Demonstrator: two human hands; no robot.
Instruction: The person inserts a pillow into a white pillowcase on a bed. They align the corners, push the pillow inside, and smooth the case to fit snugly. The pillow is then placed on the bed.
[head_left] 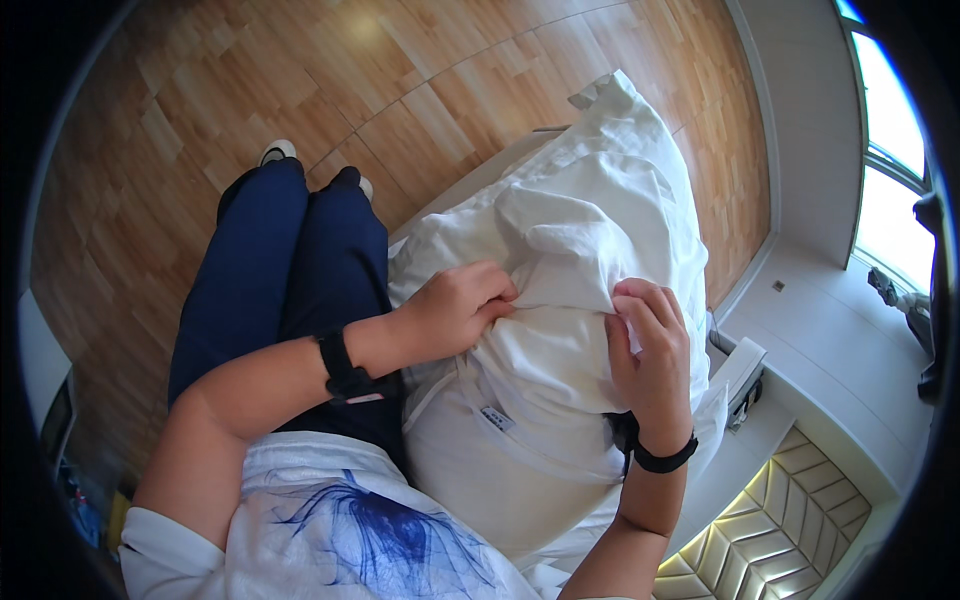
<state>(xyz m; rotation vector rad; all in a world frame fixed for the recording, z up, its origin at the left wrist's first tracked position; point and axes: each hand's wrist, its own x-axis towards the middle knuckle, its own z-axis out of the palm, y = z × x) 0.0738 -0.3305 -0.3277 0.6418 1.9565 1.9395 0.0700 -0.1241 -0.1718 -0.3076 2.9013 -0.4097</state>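
Note:
A large, rumpled white fabric cover [575, 235] lies beside my legs, its far corner rising toward the floor beyond. My left hand [462, 312] pinches a fold of it near the middle. A short distance to the right, my right hand [655, 355] grips another gathered part between thumb and fingers. Between the two hands the cloth runs in loose creases. Nearer to me, a small printed label [497, 418] shows on a smooth, cream-white padded piece [480, 485], which the cover partly overlies. Whether the two are joined cannot be seen.
My legs in dark blue trousers [280, 260] are at the left. Wood-patterned floor [400, 90] stretches beyond. A white wall ledge and bright window [890, 190] stand at the right, with a quilted, lit panel [770, 510] at the lower right.

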